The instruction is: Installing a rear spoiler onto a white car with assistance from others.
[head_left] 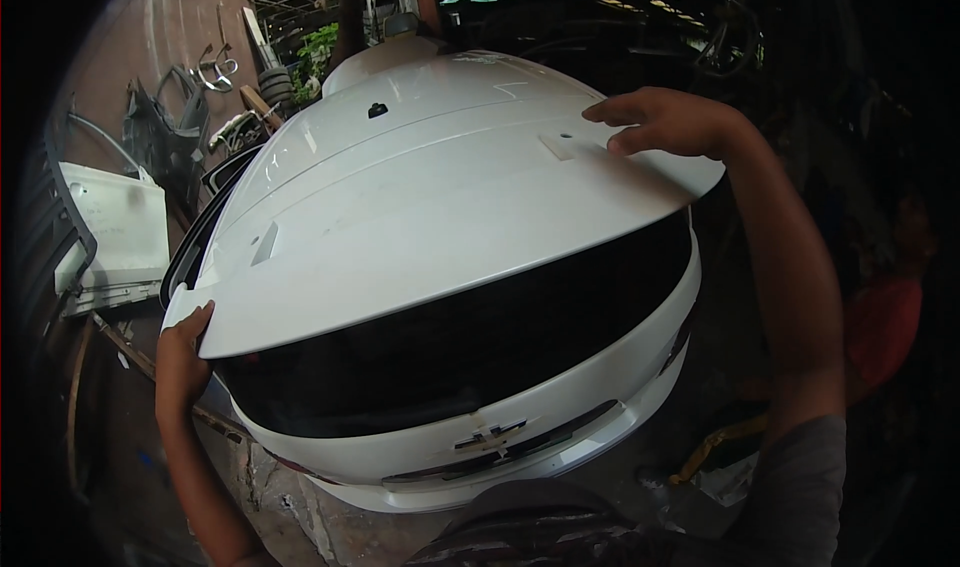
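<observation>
A white car (480,157) fills the middle, with a white spoiler panel (420,257) along the roof's rear edge above the dark rear window (460,347). My left hand (185,352) grips the left end of that panel, thumb on top and other fingers mostly hidden. My right hand (665,125) is at the panel's far right, its fingers apart and bent slightly downward; whether the fingertips touch the surface is unclear. A black antenna base (377,110) sits farther forward on the roof.
A pale loose panel (110,227) and dark car parts (155,132) stand along the left wall. A person in red (880,337) is at the right in shadow. A yellow object (710,447) and debris lie on the cracked floor (290,507) around the car.
</observation>
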Demonstrator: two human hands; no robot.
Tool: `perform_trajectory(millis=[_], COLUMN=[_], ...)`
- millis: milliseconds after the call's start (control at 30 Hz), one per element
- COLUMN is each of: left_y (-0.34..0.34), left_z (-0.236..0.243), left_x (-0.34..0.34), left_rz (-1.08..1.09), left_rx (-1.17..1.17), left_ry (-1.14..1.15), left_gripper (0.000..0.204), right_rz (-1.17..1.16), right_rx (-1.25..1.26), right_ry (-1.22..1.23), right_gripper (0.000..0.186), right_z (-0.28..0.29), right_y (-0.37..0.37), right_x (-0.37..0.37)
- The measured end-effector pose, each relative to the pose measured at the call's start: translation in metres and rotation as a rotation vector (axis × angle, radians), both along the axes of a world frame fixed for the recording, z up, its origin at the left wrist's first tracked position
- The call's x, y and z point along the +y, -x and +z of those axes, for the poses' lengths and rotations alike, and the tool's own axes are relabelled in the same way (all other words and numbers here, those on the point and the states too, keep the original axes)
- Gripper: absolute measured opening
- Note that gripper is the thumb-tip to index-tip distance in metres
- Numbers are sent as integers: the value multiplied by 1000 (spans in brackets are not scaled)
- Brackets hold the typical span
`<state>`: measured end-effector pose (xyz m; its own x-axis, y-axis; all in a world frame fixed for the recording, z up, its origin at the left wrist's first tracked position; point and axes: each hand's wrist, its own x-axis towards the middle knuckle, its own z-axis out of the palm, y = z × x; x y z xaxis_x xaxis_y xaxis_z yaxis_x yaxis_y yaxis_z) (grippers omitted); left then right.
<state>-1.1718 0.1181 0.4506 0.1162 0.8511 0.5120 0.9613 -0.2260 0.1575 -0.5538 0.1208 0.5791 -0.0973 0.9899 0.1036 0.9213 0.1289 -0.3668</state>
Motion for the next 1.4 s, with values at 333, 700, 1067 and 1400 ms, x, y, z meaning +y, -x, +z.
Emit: perform_trajectory(millis=[333, 700, 1067, 1400], left_y=[7, -60, -83, -79], left_z=[-4, 99, 84, 87], left_x=[-1, 96, 165, 162], left_rz=[9, 34, 165, 131], left_rx=[54, -158, -1, -9], left_ry=[29, 473, 630, 633], left_gripper=[69, 82, 67, 65], right_rz=[-95, -172, -181, -174], right_rx=[-561, -433, -399, -417], right_ry=[-2, 149, 144, 52], right_gripper=[53, 71, 65, 65], right_z=[-31, -13, -15, -21], right_y=[27, 33, 41, 32], right_x=[96, 102, 90, 98])
